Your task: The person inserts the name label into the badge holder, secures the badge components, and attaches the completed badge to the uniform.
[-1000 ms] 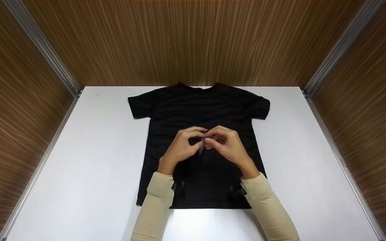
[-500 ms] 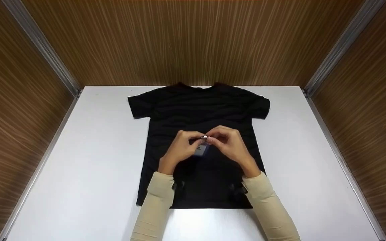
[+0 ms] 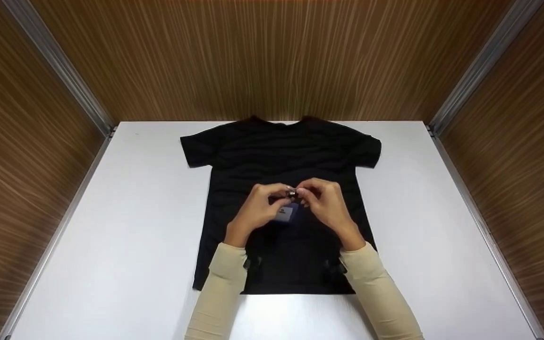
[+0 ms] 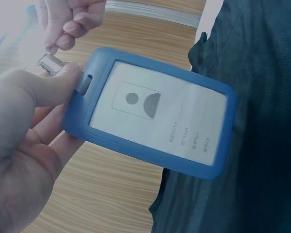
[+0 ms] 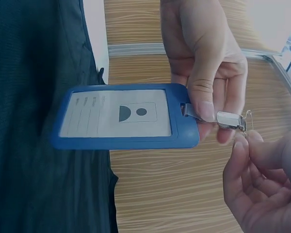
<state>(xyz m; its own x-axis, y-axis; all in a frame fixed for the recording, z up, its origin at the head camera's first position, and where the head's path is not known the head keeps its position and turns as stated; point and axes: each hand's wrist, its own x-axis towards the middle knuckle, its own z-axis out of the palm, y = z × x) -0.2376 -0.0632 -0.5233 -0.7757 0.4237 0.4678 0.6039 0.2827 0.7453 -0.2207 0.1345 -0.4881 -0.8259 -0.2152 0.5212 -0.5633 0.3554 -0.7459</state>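
A blue-framed badge holder (image 4: 155, 114) with a printed white card hangs from a clear strap and a metal clip (image 5: 229, 119). My left hand (image 3: 255, 208) pinches the strap beside the clip between thumb and fingers. An unfastened safety pin (image 5: 250, 120) stands out from the clip's end, and my right hand (image 3: 326, 205) pinches the pin near its base with thumb and index finger. Both hands are over the middle of a black T-shirt (image 3: 281, 151) spread flat. In the head view the left hand hides part of the holder.
The shirt lies on a white table (image 3: 140, 226), its collar at the back edge. A wood-grain panel (image 3: 272, 56) rises behind, with wood-grain side panels joined by metal corner strips (image 3: 59, 61).
The badge holder has turned from edge-on to show its white face in the head view. My right fingertips have shifted slightly right, away from the left ones, uncovering the metal clip.
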